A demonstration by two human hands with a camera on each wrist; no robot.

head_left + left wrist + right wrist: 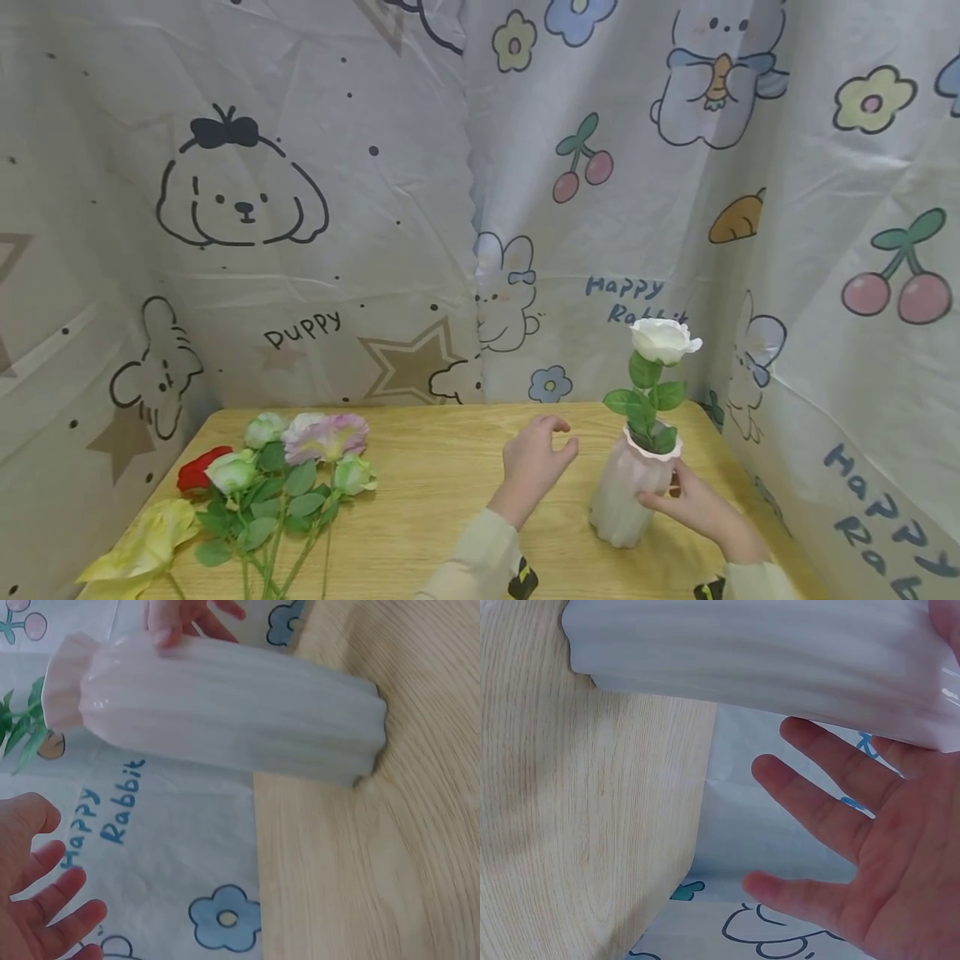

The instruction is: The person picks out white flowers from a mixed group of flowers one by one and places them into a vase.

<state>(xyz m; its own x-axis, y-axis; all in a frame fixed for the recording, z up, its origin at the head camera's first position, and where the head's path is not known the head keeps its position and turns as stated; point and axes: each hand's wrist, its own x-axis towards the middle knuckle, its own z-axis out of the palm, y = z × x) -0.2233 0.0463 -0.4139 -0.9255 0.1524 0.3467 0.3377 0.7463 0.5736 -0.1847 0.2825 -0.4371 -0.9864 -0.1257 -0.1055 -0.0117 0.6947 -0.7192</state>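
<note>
A pale pinkish-white fluted vase (630, 492) with a ruffled rim stands on the right part of the wooden table. In it is one white rose (666, 340) with green leaves. My right hand (697, 504) holds the vase from its right side, thumb on the near face below the neck. In the right wrist view the other fingers (810, 810) are spread beside the vase, the index finger partly hidden behind it. My left hand (536, 458) is in the air left of the vase, fingers relaxed and apart from it, holding nothing.
On the table's left lie several artificial flowers: a yellow one (142, 542), a red one (201, 472), pale green roses (232, 472) and a pink-lilac bloom (326, 437), stems toward the near edge. A printed curtain (360, 275) closes the back and sides of the table (442, 467).
</note>
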